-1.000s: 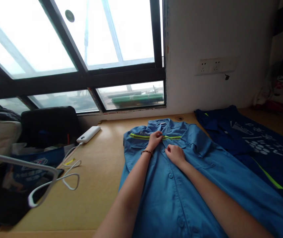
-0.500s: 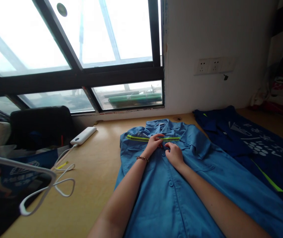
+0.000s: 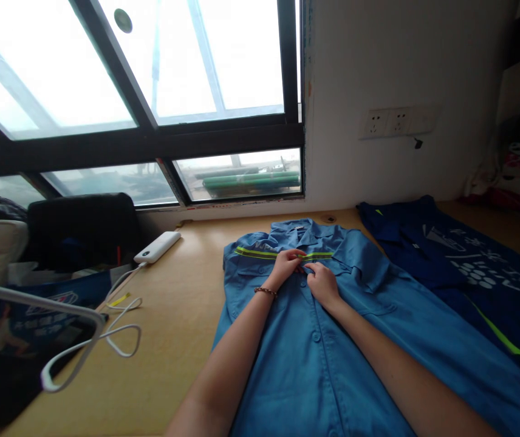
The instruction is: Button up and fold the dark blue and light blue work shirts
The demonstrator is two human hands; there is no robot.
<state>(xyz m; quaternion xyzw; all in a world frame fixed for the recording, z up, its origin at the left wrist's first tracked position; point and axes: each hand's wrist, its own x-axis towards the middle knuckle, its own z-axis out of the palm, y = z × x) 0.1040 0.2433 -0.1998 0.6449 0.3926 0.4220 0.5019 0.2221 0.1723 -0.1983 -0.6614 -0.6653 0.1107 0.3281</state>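
A blue button-up work shirt (image 3: 282, 364) with a yellow-green chest stripe lies front up, its collar at the far end. At the front placket by the stripe, my left hand (image 3: 288, 266) is closed on the shirt's edge, fingers bent over the cloth. Close beside it on the right, my right hand (image 3: 322, 282) pinches the placket with thumb and forefinger. Just below the hands, a button (image 3: 304, 283) shows on the placket, and another button (image 3: 316, 336) sits lower down. The fingertips partly hide the cloth between them.
The shirt lies on a wooden table (image 3: 187, 315). A white power bank (image 3: 157, 247) with a looping white cable (image 3: 126, 352) is at the left. A dark blue garment (image 3: 460, 261) lies to the right. Behind the table are a window and a wall socket (image 3: 399, 121). A black chair (image 3: 82, 230) stands left.
Both hands stay at the same spot on the placket, with only a slight shift of the fingers. The whole view has moved slightly.
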